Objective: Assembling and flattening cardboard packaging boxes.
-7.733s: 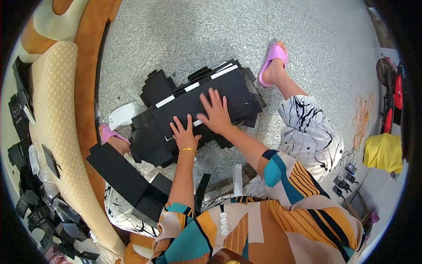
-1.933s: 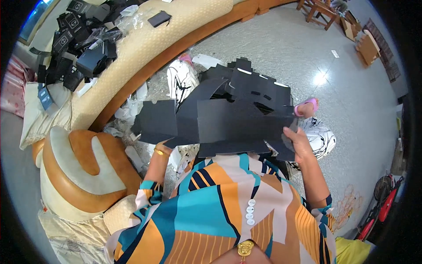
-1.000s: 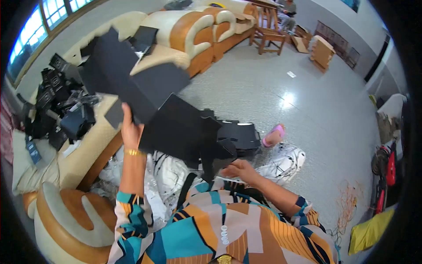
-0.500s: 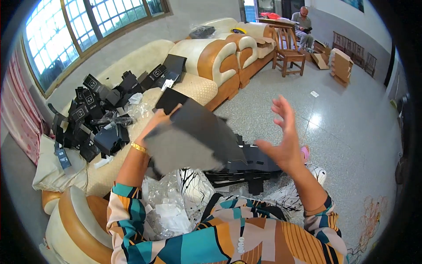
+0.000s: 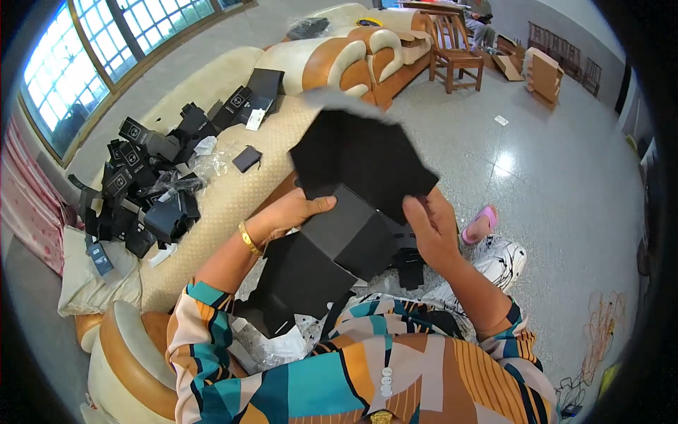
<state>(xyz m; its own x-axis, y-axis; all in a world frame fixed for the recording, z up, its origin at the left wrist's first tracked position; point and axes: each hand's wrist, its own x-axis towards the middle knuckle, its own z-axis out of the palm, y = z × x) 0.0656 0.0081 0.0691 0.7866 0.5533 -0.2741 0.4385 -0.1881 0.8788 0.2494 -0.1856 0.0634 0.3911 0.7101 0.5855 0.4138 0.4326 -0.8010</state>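
An unfolded black cardboard box (image 5: 364,155) spreads out in front of me, its dark panels partly open and its far edge blurred. My left hand (image 5: 300,212) pinches its left side, thumb lying on the upper face. On the opposite edge, my right hand (image 5: 432,230) is closed with the thumb on top and the fingers mostly hidden behind the card. Below the box, more flat black cardboard (image 5: 409,272) shows in part near my legs. Crumpled clear plastic and white paper (image 5: 286,346) lie by my lap.
Many small black boxes (image 5: 127,184) are heaped on the cream sofa (image 5: 272,166) at left, with a small dark pouch (image 5: 247,159) nearby. A wooden chair (image 5: 455,60), cardboard cartons (image 5: 544,78) and a seated person (image 5: 482,28) are farther back. Tangled cords (image 5: 600,332) lie on the floor at right.
My right hand, raised and spread before, has come in and grips the box. The box has turned and spread out between both hands. The small pouch on the sofa is now visible.
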